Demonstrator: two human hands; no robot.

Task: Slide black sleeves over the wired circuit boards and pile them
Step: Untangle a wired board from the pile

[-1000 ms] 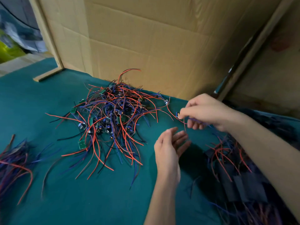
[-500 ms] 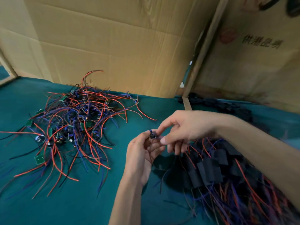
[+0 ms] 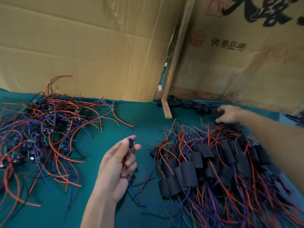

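Green table [image 3: 141, 119] carries bare wired boards [image 3: 44, 129] piled left, sleeved boards [image 3: 213, 162] piled right, loose sleeves [image 3: 194, 104] and a wood strip [image 3: 167, 110] at the back

Wired board [image 3: 130, 143] in left hand [image 3: 117, 163]

Right cardboard panel [image 3: 246, 66]: printed black characters "供港品质" [image 3: 228, 46]; red round stamp [image 3: 197, 39] and large brush lettering [image 3: 256, 10] illegible.

I see one small wired circuit board [image 3: 131, 143] upright, blue leads trailing down. Left of it lies a tangled heap of bare boards [image 3: 47, 129] with red, blue and black wires. Right lies the sleeved pile [image 3: 205, 163]; loose black sleeves [image 3: 189, 104] sit beyond, by the cardboard.
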